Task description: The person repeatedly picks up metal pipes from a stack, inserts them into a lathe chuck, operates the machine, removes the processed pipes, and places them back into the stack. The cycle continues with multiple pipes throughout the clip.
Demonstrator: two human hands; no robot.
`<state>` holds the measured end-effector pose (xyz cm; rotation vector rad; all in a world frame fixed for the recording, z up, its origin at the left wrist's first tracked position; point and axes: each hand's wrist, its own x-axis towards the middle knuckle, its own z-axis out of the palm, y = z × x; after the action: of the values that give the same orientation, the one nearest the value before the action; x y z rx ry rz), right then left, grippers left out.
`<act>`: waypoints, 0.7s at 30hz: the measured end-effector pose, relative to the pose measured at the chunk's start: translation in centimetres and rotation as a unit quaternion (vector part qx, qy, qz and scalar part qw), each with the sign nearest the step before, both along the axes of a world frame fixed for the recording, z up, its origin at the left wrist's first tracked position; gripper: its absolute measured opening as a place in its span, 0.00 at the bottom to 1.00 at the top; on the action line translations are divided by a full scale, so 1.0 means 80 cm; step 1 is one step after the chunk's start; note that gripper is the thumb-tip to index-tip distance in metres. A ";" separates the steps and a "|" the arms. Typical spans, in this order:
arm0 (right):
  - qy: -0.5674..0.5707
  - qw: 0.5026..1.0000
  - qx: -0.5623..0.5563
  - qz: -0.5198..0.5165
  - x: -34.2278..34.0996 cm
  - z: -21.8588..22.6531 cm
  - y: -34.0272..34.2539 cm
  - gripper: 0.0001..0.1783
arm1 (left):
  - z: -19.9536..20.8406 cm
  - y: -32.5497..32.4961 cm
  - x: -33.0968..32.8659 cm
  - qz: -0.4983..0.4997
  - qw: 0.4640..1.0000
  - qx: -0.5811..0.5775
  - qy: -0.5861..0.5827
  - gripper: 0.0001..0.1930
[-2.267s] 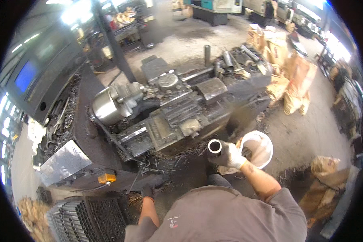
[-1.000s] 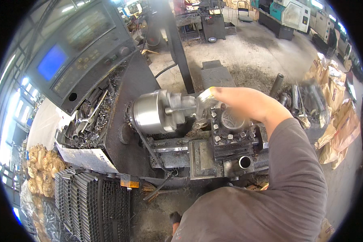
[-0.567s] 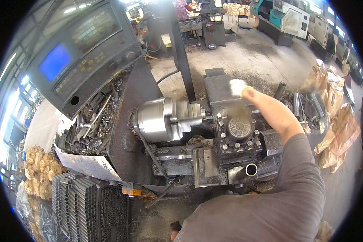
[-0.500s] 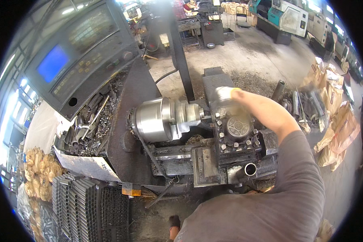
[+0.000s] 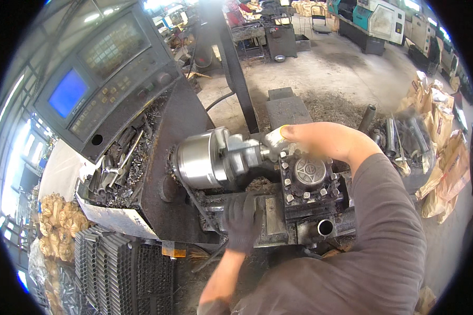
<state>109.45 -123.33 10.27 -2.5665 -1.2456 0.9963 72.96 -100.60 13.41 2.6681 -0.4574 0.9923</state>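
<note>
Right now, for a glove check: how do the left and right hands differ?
The left hand wears a dark glove; the right hand a whitish glove with a yellow edge. The left hand's fingers show clearly; the right hand's do not. Both hands are gloved.

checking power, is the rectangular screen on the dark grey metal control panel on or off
On: the rectangular screen glows bright blue against the dark grey metal control panel.
</note>
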 end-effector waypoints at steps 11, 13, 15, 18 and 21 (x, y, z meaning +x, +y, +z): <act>-0.344 0.916 0.199 0.052 -0.144 0.082 -0.248 0.13 | 0.016 -0.082 0.239 0.015 0.950 0.294 0.103 0.35; -0.295 0.821 0.198 -0.447 -0.253 0.100 -0.314 0.16 | 0.012 -0.082 0.243 -0.029 0.957 0.232 0.170 0.29; -0.279 0.717 0.307 -0.561 -0.388 0.090 -0.372 0.25 | 0.015 -0.081 0.243 0.038 0.926 0.350 0.133 0.31; -0.365 0.633 0.136 -0.669 -0.581 0.023 -0.411 0.27 | 0.030 -0.077 0.238 0.016 0.923 0.370 0.107 0.34; -0.159 0.490 -0.002 -0.857 -0.720 -0.063 -0.398 0.24 | 0.044 -0.079 0.232 -0.004 0.931 0.344 0.123 0.37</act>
<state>51.83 -155.14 5.21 -2.2414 1.4096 -0.0651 91.54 -106.93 16.90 3.3350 -0.8915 0.5337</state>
